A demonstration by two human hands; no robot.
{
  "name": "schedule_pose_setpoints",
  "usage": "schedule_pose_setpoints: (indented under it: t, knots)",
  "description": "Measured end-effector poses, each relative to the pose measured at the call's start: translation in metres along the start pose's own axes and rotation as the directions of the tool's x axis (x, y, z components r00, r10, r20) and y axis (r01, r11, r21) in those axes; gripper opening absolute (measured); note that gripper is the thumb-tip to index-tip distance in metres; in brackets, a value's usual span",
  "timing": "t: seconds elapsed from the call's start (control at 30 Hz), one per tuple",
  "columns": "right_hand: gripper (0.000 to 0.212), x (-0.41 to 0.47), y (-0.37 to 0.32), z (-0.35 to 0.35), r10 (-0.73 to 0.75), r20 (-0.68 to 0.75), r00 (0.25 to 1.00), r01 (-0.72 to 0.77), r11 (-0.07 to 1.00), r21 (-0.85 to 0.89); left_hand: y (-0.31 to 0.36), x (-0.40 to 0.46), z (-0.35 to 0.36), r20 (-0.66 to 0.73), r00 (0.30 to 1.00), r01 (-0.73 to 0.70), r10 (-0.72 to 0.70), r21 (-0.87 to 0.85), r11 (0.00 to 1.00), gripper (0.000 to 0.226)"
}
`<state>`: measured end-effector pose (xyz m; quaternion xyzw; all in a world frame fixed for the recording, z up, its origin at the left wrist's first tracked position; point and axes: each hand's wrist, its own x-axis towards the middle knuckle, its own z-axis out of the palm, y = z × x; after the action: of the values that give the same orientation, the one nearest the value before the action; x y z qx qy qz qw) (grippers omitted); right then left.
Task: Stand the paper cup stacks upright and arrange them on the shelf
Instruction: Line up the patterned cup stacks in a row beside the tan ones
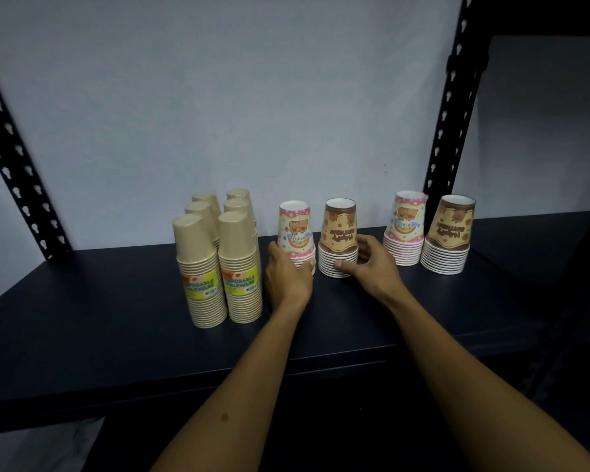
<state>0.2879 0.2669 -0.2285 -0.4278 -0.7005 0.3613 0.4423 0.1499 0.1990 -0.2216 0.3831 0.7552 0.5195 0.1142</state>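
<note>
Head view. Dark shelf (82,318), all cup stacks standing mouth-down, long axes vertical.

Left hand (286,270) is curled round the base of the pink stack (294,229), fingers wrapping the lower rims; the bottom of the stack is hidden behind the hand. Right hand (372,264) holds the brown stack (339,240) at its ringed base, thumb in front, fingers round the far right side. The two stacks stand just beside each other, a narrow gap between, directly ahead of the person at mid-shelf and toward the rear.

To the left: six kraft stacks (218,257) in two rows, the nearest pair labelled, just beside the left hand. To the right: a second pink stack (406,229) and a second brown stack (448,233), near each other, leaning slightly, apart from the right hand.

Judgement: each hand has its own stack, neither needs to cross. The relation that matters is the sideways gap, held pair versus the right-hand pair. Any next shift likely slides along the shelf, axes kept vertical. Tipping risk looks low, given the grip at the base.
</note>
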Motion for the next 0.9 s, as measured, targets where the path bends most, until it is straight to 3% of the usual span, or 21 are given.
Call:
schedule_pose_setpoints:
  t: [0.17,0.9]
  knots:
    - [0.068,-0.0032,-0.0014,0.0017,-0.024,0.009,1.0,0.025,0.999,-0.04,-0.0022,-0.0011,-0.0023,0.014,1.0,0.025,-0.025,-0.032,0.999,0.054]
    - [0.06,-0.0046,-0.002,0.0006,-0.024,0.039,0.999,0.025,0.999,-0.024,-0.0065,0.0043,0.0015,-0.043,0.999,0.022,-0.026,-0.091,0.996,0.053]
